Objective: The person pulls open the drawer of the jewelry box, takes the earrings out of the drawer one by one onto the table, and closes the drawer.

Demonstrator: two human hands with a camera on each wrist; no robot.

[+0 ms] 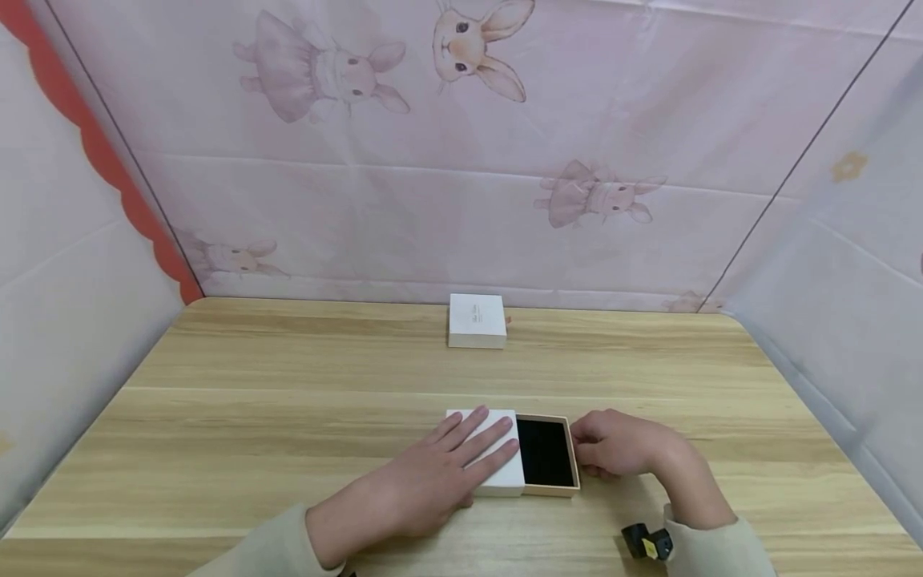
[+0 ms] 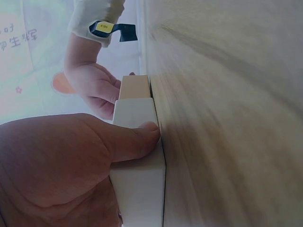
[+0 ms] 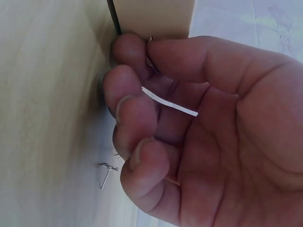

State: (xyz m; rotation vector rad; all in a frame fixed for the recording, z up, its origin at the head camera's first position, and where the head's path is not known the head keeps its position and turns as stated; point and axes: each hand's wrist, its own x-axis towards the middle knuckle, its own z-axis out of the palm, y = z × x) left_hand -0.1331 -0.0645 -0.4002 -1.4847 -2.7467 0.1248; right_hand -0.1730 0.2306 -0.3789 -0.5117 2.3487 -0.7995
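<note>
Right hand [image 1: 623, 443] pinches drawer tab [image 3: 150, 53], left hand [image 1: 440, 481] lies spread on white box [image 1: 505, 478], wood-grain table [image 1: 252, 449] beneath, rabbit-print cloth [image 1: 447, 216] behind.

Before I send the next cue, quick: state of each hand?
Left hand: open, fingers spread on the white sleeve, thumb against its side.
Right hand: closed, pinching a thin tab at the end of the drawer.
</note>
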